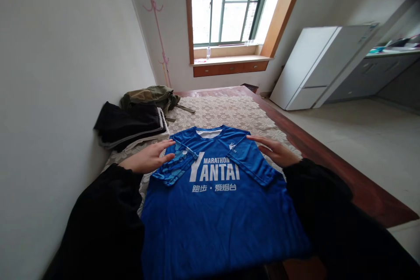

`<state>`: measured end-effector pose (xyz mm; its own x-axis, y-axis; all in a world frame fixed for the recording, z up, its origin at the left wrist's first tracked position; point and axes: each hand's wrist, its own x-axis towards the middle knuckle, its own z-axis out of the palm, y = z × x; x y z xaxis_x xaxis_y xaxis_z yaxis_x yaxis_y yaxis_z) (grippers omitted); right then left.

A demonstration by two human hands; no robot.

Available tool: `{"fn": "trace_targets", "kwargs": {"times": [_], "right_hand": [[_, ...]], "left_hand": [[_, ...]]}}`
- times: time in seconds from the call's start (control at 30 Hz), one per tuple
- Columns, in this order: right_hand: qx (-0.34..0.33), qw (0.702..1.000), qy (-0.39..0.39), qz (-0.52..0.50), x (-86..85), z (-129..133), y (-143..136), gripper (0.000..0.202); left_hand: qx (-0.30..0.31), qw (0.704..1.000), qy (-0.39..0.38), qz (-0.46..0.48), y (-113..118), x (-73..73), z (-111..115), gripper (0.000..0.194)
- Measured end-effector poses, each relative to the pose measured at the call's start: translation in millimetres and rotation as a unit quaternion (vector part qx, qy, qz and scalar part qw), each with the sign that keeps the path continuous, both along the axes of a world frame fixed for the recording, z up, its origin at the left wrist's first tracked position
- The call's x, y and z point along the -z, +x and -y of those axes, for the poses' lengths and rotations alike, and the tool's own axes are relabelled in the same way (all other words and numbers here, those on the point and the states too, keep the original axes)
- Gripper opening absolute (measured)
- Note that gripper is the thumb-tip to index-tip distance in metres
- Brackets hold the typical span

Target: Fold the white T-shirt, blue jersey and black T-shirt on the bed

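Note:
A blue T-shirt (216,218) with white "MARATHON YANTAI" lettering lies face up, its collar away from me and its lower part toward me. Both sleeves are folded inward over the chest. My left hand (151,156) is at the left shoulder edge, fingers stretched out and thumb apart, by the patterned left sleeve. On the other side, my right hand (274,148) has its fingers extended at the right shoulder edge, fingertips at the fold. Neither hand grips the cloth; whether the fingertips press on it is hard to see.
The shirt lies on a table with a lace cloth (223,109) and a dark red wooden edge (328,179). Folded black clothes (131,122) and an olive-green backpack (147,96) sit at the left by the wall. Beyond stand a pink coat rack (157,22) and a white fridge (315,61).

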<state>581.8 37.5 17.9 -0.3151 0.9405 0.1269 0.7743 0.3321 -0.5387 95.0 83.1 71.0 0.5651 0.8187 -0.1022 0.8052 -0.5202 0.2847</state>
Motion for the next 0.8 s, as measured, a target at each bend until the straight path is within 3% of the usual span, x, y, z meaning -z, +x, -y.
{"fn": "trace_targets", "kwargs": {"times": [0.07,0.17,0.3,0.43,0.63,0.8], "right_hand": [[-0.038,0.999,-0.028,0.006,0.2,20.6,2.3,0.066],[-0.063,0.996,-0.060,0.018,13.9,45.7,9.9,0.060],[-0.060,0.997,-0.041,0.006,32.3,70.6,30.5,0.052],[-0.036,0.999,-0.012,-0.013,36.0,99.5,41.8,0.051],[-0.068,0.996,0.001,0.058,54.5,137.3,21.2,0.051],[-0.058,0.989,0.024,0.137,77.6,146.4,2.3,0.076]], "left_hand": [[0.018,1.000,-0.006,0.019,-2.8,1.8,12.7,0.074],[0.019,1.000,-0.016,0.013,-8.0,17.4,32.3,0.065],[0.008,1.000,-0.002,-0.008,-22.0,40.7,61.5,0.057],[0.025,0.999,0.005,-0.021,-23.4,61.1,89.7,0.060],[0.028,0.999,0.017,-0.030,-8.5,89.9,114.0,0.079],[0.033,0.999,0.024,-0.022,-2.6,92.8,117.8,0.079]]}}
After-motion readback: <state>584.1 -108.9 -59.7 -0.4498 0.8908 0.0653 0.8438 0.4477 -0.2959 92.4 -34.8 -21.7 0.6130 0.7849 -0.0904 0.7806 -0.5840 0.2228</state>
